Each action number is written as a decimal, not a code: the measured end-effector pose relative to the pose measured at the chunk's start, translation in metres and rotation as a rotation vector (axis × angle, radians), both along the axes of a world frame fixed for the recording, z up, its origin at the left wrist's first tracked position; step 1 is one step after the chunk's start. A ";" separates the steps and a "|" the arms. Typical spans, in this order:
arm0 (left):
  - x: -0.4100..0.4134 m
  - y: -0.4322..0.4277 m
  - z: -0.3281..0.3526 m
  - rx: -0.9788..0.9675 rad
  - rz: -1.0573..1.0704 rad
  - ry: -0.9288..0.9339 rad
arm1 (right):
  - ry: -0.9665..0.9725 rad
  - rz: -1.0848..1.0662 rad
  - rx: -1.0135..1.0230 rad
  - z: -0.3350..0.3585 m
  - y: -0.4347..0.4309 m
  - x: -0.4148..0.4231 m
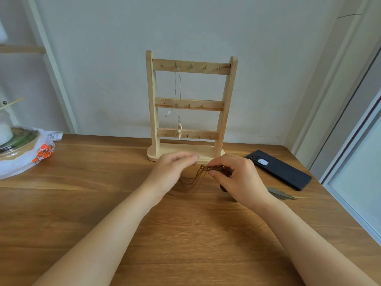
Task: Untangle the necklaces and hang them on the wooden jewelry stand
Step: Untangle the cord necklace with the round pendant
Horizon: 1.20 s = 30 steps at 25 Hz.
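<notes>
A wooden jewelry stand (190, 108) with three hooked rails stands at the back of the table. One thin necklace with a pale pendant (179, 129) hangs from a top-rail hook. In front of the stand, my right hand (237, 178) pinches a tangle of brown cord necklaces (198, 178), whose strands trail down to the tabletop. A dark pendant shows partly under my right palm. My left hand (173, 172) hovers just left of the cords, blurred, with fingers stretched out and holding nothing.
A black phone (280, 169) lies to the right of the stand. A grey feather-shaped piece (281, 194) lies near my right wrist. A lidded pot on a white bag with orange print (24, 153) sits at the table's left edge.
</notes>
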State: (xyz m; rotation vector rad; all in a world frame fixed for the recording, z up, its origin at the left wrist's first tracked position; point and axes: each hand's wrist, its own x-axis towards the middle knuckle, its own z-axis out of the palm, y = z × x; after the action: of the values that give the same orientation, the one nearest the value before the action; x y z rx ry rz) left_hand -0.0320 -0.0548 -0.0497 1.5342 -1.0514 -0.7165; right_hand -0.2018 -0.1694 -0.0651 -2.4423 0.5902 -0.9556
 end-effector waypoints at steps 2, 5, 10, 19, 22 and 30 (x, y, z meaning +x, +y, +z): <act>-0.004 0.000 -0.005 0.075 -0.078 -0.036 | 0.002 0.013 -0.014 -0.001 0.001 0.001; -0.002 -0.001 -0.008 0.035 0.003 -0.062 | 0.003 0.011 -0.011 -0.002 0.001 0.000; -0.003 0.001 -0.004 0.098 0.006 -0.095 | 0.031 0.011 -0.007 -0.002 0.002 0.002; 0.000 0.002 -0.007 0.152 -0.139 -0.144 | 0.058 0.042 -0.031 0.000 0.005 0.003; -0.002 0.004 -0.005 0.099 -0.186 -0.053 | 0.071 0.033 -0.018 -0.001 0.005 0.003; 0.034 0.005 -0.004 -0.348 0.356 0.752 | 0.058 -0.102 0.138 -0.001 -0.001 -0.001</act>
State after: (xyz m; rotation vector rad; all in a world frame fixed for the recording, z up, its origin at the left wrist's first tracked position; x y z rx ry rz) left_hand 0.0020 -0.0497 -0.0536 0.9760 -0.3007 -0.7238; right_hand -0.2032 -0.1709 -0.0664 -2.3425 0.7813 -0.8562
